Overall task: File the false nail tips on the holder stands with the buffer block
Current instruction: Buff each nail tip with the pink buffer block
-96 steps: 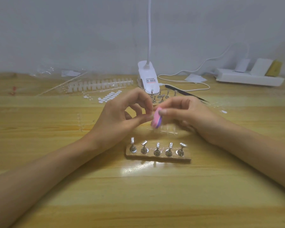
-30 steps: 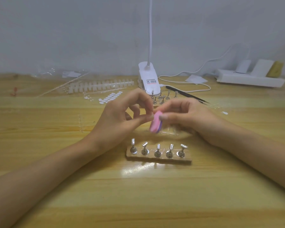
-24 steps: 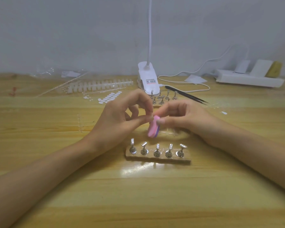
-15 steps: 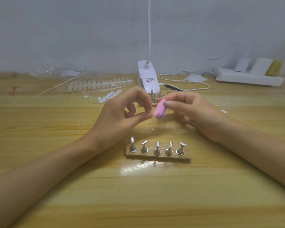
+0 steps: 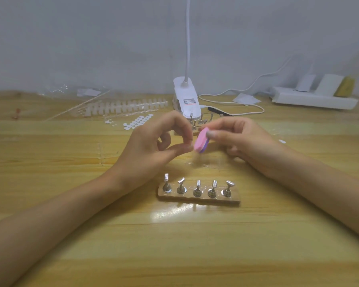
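My right hand (image 5: 243,141) grips a pink and purple buffer block (image 5: 201,140), tilted, above the table's middle. My left hand (image 5: 151,148) has thumb and forefinger pinched together right against the block's left face; what they hold is too small to make out, likely a clear nail tip. Below both hands a wooden base (image 5: 199,198) carries a row of several metal holder stands (image 5: 197,188). A second set of stands (image 5: 201,121) is partly hidden behind my hands.
A white clip lamp (image 5: 186,100) with its cable stands at the back centre. Strips of nail tips (image 5: 122,106) and white adhesive tabs (image 5: 137,122) lie back left. A white power strip (image 5: 313,98) sits back right. Black tweezers (image 5: 218,111) lie by the lamp.
The buffer block has gone down and back up against my left fingertips, a rubbing stroke. My left hand has stayed nearly still.
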`<state>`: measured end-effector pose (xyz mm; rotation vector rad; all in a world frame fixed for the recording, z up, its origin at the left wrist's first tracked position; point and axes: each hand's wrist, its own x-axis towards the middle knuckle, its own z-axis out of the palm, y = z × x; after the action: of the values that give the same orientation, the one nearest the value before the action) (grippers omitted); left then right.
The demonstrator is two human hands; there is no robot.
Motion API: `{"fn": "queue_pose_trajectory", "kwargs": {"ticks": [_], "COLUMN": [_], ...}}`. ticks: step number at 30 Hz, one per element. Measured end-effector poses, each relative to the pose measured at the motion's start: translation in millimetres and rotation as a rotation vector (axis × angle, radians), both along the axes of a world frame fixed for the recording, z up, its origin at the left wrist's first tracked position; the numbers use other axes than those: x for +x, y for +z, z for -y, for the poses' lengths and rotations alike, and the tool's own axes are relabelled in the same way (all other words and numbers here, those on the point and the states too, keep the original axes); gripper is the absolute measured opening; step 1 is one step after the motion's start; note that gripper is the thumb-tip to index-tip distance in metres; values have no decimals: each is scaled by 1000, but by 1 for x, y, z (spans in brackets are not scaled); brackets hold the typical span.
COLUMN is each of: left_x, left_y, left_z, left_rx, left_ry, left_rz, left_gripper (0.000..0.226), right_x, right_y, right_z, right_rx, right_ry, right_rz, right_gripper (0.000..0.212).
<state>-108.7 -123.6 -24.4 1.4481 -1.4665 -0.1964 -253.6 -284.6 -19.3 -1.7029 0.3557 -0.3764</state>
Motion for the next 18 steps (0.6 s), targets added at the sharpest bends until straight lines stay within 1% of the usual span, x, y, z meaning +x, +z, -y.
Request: {"fn": "queue_pose_trajectory", "kwargs": {"ticks": [2,3,6,7,9,12,15,16,18], "left_x": [-1,-1,-1,-1,-2,-2,-3,-3,-2], "left_y": [0,0,0,0,1,1,1,1,1], "left_z": [0,0,0,0,0,0,0,0,0], "left_rx": [-2,0,4,2,-4,-5,-9,-8,-2], "left_ry": [-9,-8,-6,-6,-4,0,-2,-1,-2], "left_rz": [25,25,11,19,24,0,35,32,11], "left_gripper": [19,19,20,20,20,20,19,19,19], "right_x": [0,1,1,0,1,1,1,2,2], "right_y": [0,-1,-1,0,-2,-2,-3,-4,-3], "right_z": [-3,-4,-1,0,-2,-1,-3,-4,-1], "right_rx": [-46,-46,-15,-39,-67,-14,-20,-18,25], "right_ry": [106,116,6,26,118,18,111,107,-1], "right_rz": [-37,-36,-11,-26,-38,2,13,14,38], "right_gripper": [13,13,28,29,24,23,16,20,28]}}
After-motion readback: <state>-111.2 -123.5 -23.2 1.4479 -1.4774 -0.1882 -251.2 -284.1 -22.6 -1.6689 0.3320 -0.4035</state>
